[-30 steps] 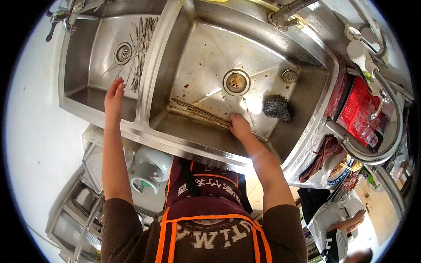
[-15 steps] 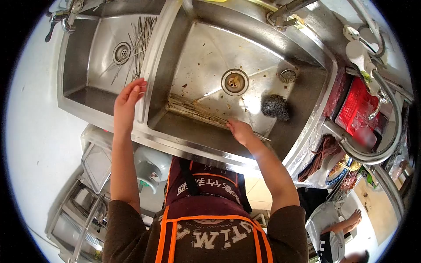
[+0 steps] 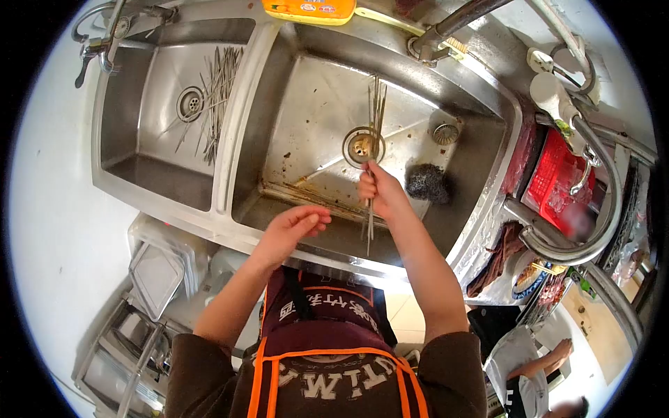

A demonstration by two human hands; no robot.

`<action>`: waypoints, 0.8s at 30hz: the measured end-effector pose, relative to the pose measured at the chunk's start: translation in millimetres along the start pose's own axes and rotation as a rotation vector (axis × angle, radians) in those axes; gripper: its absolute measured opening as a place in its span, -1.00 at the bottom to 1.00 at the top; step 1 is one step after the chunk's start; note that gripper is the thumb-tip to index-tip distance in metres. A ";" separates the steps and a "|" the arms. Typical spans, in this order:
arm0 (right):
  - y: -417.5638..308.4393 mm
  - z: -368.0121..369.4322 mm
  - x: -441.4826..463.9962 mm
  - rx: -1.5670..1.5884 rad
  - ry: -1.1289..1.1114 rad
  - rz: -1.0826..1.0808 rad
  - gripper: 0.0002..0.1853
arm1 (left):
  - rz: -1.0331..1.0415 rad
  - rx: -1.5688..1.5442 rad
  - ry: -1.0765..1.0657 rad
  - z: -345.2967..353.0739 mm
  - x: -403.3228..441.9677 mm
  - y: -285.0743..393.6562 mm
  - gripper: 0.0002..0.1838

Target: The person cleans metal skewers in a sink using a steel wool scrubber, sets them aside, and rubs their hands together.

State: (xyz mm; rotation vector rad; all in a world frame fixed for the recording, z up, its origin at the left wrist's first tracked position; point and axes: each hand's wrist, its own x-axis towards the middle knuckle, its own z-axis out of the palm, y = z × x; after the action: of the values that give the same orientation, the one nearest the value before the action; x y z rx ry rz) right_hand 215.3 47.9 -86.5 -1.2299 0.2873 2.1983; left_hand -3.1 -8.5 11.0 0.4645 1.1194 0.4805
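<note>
In the large sink basin [image 3: 313, 97], my right hand [image 3: 380, 189] is closed round a bundle of thin metal skewers [image 3: 377, 118], held nearly upright in the view, in front of the drain [image 3: 359, 148]. My left hand [image 3: 298, 228] hovers near the basin's front wall, to the left of the bundle, its fingers curled together; whether anything small is between them is hidden. More skewers [image 3: 306, 197] lie along the basin's front edge. Another pile of skewers [image 3: 221, 97] rests in the small left basin [image 3: 157, 104]. Brown bits dot the large basin's floor.
A dark scouring pad [image 3: 427, 182] and a strainer [image 3: 445, 134] sit right of the drain. Faucets stand behind both basins. At the right are a red basket [image 3: 552, 171], a brown cloth [image 3: 498, 258] and a curved metal pipe [image 3: 557, 252]. Another person's arm [image 3: 547, 362] shows at lower right.
My right hand has lifted several skewers from the basin's front edge and turned them upright. My left hand has moved right, from the divider towards the bundle. The view has shifted slightly.
</note>
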 end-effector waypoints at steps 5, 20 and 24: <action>-31.9 22.5 44.7 0.127 0.068 -0.090 -0.83 | -0.100 -0.097 0.059 -3.7 10.8 -11.0 -0.69; 26.6 48.7 28.1 -0.527 0.124 -0.333 -0.79 | -0.174 0.047 0.151 13.8 106.4 -18.4 -0.67; 8.6 26.4 17.4 -0.768 0.005 -0.221 -0.65 | -0.075 0.081 0.191 25.9 93.9 -16.5 -0.74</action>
State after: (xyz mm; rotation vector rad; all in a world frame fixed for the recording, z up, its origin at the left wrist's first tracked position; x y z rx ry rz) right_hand 184.9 59.9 -87.3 -1.5508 -0.7274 2.1619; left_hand 56.6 29.8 -57.8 0.4517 1.3394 0.4211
